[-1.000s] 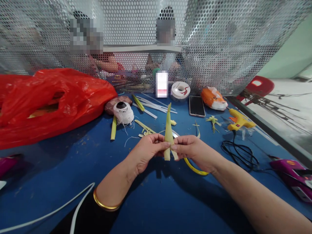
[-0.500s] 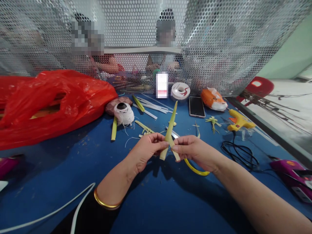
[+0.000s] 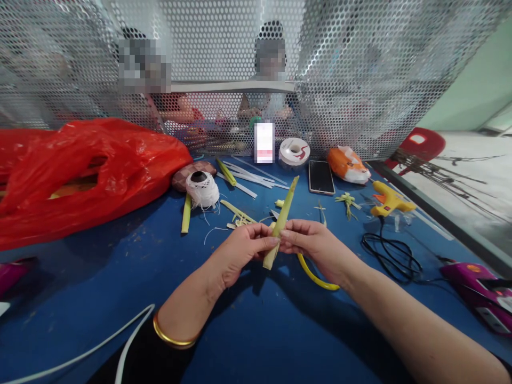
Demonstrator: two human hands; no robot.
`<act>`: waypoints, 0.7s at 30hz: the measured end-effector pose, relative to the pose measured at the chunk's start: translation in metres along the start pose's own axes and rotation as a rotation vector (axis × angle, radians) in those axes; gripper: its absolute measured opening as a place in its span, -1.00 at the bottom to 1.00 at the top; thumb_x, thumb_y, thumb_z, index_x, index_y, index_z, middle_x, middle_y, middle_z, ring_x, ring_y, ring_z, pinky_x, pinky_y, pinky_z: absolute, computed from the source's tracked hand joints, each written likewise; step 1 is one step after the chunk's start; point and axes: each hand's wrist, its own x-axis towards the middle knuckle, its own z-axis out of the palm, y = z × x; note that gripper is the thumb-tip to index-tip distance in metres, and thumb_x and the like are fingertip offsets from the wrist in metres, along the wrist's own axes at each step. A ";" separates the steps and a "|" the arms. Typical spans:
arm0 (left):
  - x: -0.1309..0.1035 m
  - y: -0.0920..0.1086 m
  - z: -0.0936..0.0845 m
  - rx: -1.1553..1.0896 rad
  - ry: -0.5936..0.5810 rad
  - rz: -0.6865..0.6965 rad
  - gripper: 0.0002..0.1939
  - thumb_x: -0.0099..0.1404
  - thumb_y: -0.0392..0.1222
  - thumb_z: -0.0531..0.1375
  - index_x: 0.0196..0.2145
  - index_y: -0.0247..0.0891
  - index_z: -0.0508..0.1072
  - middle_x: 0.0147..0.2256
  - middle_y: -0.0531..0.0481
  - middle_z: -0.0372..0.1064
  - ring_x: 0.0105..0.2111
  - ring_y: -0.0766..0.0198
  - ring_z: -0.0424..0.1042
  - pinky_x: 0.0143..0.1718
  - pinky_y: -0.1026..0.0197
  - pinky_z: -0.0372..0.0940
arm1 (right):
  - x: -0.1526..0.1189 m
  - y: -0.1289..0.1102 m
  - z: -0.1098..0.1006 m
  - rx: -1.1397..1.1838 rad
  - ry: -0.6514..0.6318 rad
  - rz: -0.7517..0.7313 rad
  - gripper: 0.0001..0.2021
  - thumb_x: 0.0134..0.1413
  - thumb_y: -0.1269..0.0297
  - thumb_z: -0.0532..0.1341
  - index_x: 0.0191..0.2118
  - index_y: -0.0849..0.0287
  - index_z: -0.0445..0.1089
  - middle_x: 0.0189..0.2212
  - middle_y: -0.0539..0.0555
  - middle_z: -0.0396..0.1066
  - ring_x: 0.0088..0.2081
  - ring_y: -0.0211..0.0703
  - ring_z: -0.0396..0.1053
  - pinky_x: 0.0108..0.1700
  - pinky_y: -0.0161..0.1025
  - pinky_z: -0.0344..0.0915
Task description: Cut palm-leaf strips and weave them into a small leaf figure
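Your left hand point(image 3: 253, 244) and right hand point(image 3: 314, 242) together pinch a green leaf strip point(image 3: 285, 212), partly hiding a yellow handle point(image 3: 314, 277).

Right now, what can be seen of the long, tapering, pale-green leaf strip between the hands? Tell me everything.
The long, tapering, pale-green leaf strip looks like plant material, with a narrow tip and a wider, blunt lower end. It tilts, tip away from the person and to the right. The left hand pinches it toward the lower end, thumb on top; the right hand grips at its right edge. Behind it lies the blue tabletop.
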 end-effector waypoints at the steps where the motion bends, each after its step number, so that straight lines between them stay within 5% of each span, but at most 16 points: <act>1: 0.000 0.000 0.000 -0.011 -0.010 -0.006 -0.67 -0.09 -0.10 0.43 -0.44 -0.32 0.43 -0.51 0.06 0.36 -0.53 0.41 0.30 -0.47 0.31 0.17 | 0.000 0.001 0.001 0.008 -0.004 -0.012 -0.71 -0.17 0.13 0.44 -0.37 0.23 0.49 -0.48 -0.02 0.45 -0.43 -0.34 0.37 -0.26 -0.31 0.27; 10: 0.002 -0.001 -0.002 -0.078 0.007 0.032 -0.68 -0.15 -0.28 0.45 -0.42 -0.31 0.46 -0.48 0.08 0.38 -0.48 0.39 0.37 -0.43 0.31 0.24 | -0.002 0.000 0.005 -0.066 0.011 -0.078 -0.75 -0.11 0.15 0.39 -0.37 0.22 0.43 -0.49 -0.03 0.39 -0.45 -0.29 0.30 -0.31 -0.27 0.24; 16: 0.002 -0.003 -0.003 -0.115 -0.036 -0.009 -0.65 -0.01 -0.08 0.42 -0.33 -0.33 0.47 -0.39 -0.04 0.46 -0.40 0.29 0.46 -0.34 0.25 0.30 | -0.004 -0.001 0.008 -0.134 -0.009 -0.084 -0.73 -0.19 0.15 0.42 -0.46 0.21 0.41 -0.54 -0.05 0.35 -0.47 -0.31 0.24 -0.34 -0.27 0.20; 21: 0.004 -0.004 -0.004 -0.095 -0.007 -0.009 -0.64 -0.03 -0.11 0.44 -0.34 -0.33 0.43 -0.36 -0.04 0.45 -0.39 0.28 0.47 -0.33 0.24 0.32 | -0.004 -0.002 0.008 -0.083 -0.036 -0.018 -0.71 -0.23 0.14 0.43 -0.43 0.23 0.44 -0.51 -0.03 0.38 -0.44 -0.29 0.29 -0.31 -0.27 0.23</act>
